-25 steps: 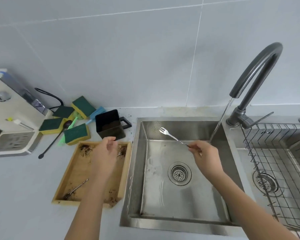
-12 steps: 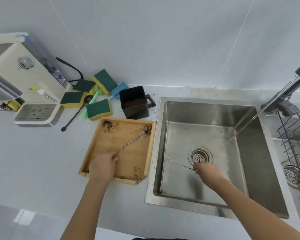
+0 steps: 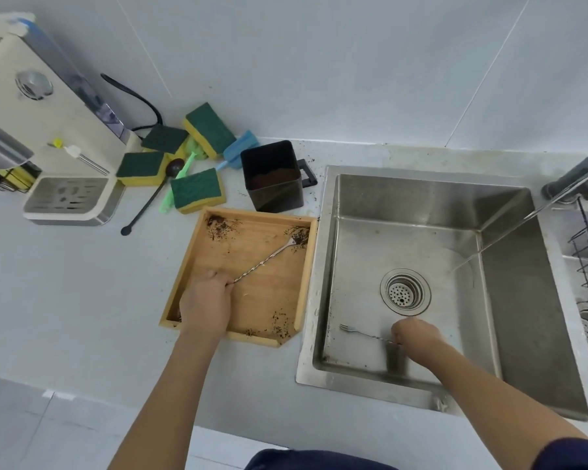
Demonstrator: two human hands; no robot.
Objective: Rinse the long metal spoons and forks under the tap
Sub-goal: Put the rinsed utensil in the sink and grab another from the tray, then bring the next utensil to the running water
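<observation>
Each hand's grip holds one utensil: left hand [image 3: 206, 305], right hand [image 3: 418, 344]; perhaps forks.

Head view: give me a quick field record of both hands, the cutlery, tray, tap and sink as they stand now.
left hand: grips handle of long utensil in wooden tray
utensil head: in dark grounds at tray's far right corner
right hand: holds long fork low in sink
fork: tines point left, outside the stream
tap: running, water stream lands right of drain
</observation>
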